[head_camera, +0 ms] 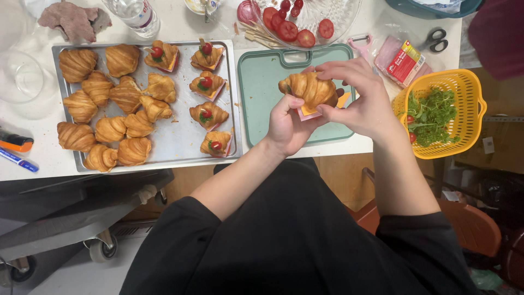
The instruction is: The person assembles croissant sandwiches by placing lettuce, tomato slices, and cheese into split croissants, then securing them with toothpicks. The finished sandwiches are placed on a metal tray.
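Note:
My left hand holds a filled croissant from below, with cheese and ham slices sticking out of it. My right hand grips the same croissant from the right and top. Both hands are over a green cutting board. To the left lies a metal baking tray with several plain croissants and several finished croissant sandwiches topped with tomato halves on picks.
A glass plate of halved cherry tomatoes stands behind the board. A yellow basket of greens, a ham package, scissors and a peeler lie to the right. Markers, a bottle and a glass bowl are at left.

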